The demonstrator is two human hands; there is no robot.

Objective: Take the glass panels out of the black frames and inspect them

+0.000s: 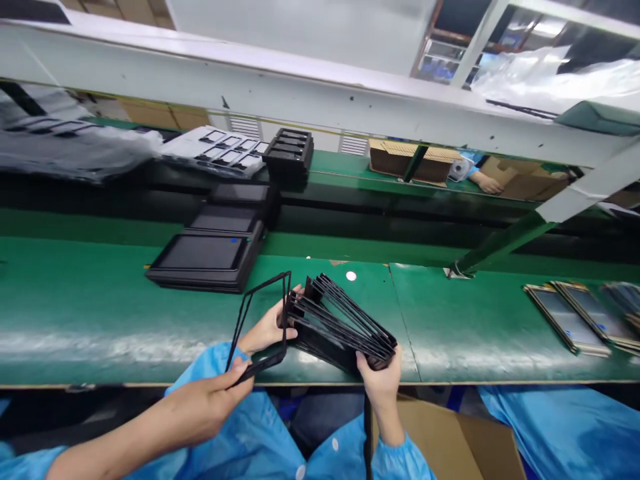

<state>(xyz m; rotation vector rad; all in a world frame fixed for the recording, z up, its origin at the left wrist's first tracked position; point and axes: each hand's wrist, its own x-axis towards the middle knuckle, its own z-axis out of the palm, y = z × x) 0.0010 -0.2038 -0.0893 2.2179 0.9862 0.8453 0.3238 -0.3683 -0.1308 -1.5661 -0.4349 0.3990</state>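
Both my hands hold a fanned stack of thin black rectangular frames (340,323) over the near edge of the green bench (100,313). My left hand (267,330) is closed on the stack's left end. My right hand (383,380) grips its lower right corner. A bare forearm comes in from the lower left. It looks like another person's hand (205,403), and it pinches one single black frame (263,363) that stands tilted just left of the stack, close to my left hand.
Black trays with dark screens (205,257) lie in a row on the bench ahead. Further back are stacked black trays (290,153), a cardboard box (407,160) and a co-worker's hand (487,183). Flat panels (570,317) lie at right. An open carton (450,433) sits under the bench.
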